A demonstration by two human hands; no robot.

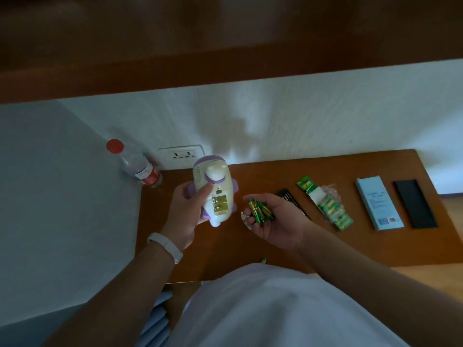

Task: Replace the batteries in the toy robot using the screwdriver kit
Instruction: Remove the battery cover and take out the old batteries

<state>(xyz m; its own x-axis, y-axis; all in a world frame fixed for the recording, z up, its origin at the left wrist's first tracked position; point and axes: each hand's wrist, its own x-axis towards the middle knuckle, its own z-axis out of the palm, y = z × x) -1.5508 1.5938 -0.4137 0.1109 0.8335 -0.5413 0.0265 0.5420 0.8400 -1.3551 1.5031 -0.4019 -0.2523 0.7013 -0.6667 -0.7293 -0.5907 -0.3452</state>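
My left hand (184,209) grips a white and purple toy robot (214,186) above the wooden desk, thumb along its back. The robot's battery compartment (220,205) faces me, uncovered and showing metal contacts. To its right my right hand (273,220) lies palm up, fingers curled round green batteries (259,211). A small white piece (246,220) shows at its fingertips. A green battery pack (325,205), torn at one end, lies on the desk right of that hand. A dark tray of screwdriver bits (292,200) is partly hidden behind my right hand.
A clear bottle with a red cap (137,166) stands at the desk's back left corner near a wall socket (184,154). A light blue box (379,202) and a black flat case (416,204) lie at the right. The desk edge (350,267) runs close to my body.
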